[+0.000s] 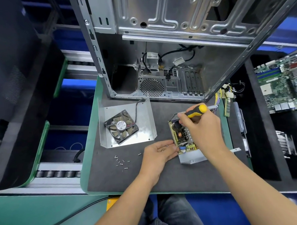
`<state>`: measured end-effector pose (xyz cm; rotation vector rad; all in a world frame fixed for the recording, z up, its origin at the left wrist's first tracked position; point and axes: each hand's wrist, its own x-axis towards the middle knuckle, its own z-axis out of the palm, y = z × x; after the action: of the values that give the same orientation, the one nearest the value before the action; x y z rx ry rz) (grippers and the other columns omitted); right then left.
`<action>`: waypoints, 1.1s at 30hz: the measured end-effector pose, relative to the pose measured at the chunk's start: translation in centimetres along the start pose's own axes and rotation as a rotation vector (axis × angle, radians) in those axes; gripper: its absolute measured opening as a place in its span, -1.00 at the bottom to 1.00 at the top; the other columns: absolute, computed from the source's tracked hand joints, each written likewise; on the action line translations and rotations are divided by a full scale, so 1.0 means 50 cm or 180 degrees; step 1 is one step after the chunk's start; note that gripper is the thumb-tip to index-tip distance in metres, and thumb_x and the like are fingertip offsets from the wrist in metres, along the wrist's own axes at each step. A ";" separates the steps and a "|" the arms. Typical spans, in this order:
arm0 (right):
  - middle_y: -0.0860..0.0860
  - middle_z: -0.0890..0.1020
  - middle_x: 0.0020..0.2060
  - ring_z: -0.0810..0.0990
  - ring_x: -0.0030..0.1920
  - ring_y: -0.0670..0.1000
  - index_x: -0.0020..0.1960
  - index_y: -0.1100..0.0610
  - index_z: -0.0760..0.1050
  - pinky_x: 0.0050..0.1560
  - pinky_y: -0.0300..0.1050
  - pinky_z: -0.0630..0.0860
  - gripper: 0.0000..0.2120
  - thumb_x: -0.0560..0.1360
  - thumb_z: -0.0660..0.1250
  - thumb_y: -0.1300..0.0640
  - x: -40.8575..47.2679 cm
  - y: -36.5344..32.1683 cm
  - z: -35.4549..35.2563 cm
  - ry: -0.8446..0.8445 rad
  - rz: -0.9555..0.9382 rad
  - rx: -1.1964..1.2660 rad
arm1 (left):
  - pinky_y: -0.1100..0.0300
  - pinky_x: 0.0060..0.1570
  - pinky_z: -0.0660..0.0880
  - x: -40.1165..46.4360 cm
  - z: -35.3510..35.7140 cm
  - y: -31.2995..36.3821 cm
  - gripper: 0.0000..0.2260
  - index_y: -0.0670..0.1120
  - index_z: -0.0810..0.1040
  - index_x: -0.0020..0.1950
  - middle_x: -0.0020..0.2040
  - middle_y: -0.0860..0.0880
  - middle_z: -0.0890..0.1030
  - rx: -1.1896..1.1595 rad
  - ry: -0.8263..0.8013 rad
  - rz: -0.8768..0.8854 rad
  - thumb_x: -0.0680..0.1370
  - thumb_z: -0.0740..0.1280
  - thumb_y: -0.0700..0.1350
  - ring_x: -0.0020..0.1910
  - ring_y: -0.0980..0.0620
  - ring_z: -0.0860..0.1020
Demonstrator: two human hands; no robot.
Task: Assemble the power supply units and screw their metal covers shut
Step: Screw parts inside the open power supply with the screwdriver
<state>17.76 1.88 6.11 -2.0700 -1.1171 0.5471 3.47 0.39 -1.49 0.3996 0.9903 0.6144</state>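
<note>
Head view: right hand [202, 127] curled around a yellow-and-black screwdriver [196, 111], tip hidden over the open power supply unit [183, 138] at the right of the dark mat [130, 179]. Left hand [159, 154] palm up, fingers relaxed, fingertips touching the unit's near left corner, small screws in the palm. Left of the unit, metal cover [143, 117] with fan [122, 127]; loose screws [121, 162] nearer. Beyond, open computer case [158, 44].
</note>
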 end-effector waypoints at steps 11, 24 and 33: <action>0.04 0.66 -0.15 0.63 -0.08 0.06 -0.11 0.11 0.55 0.02 -0.06 0.52 -0.81 0.45 0.51 0.04 0.000 0.002 0.005 -0.0004 -0.0042 -0.0125 | 0.20 -0.01 0.62 0.000 -0.003 -0.001 -0.84 -0.23 0.62 0.08 -0.04 -0.21 0.71 0.0039 0.0015 0.0015 0.51 0.43 -0.35 0.00 -0.10 0.70; -0.01 0.60 -0.34 0.54 -0.26 -0.01 -0.23 0.14 0.43 -0.27 -0.32 0.38 -0.61 0.36 0.58 -0.06 0.006 0.005 0.014 0.0188 -0.0152 -0.0314 | 0.18 -0.01 0.63 0.005 -0.001 -0.004 -0.86 -0.25 0.62 0.09 -0.06 -0.21 0.72 0.0116 0.0066 0.0020 0.53 0.42 -0.32 -0.02 -0.10 0.70; -0.08 0.29 -0.42 0.25 -0.39 -0.08 -0.32 0.00 0.10 -0.39 -0.24 0.19 -0.38 0.31 0.59 -0.12 0.003 -0.015 0.025 0.0049 -0.0580 -0.0662 | 0.31 -0.45 0.34 -0.021 0.073 0.038 -0.67 -0.07 0.50 -0.33 -0.44 0.03 0.44 0.0384 0.0441 0.0537 0.61 0.33 0.00 -0.46 0.11 0.36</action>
<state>16.64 2.77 5.83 -2.1131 -1.3869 0.3373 5.63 0.99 2.08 0.5572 1.1372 0.7445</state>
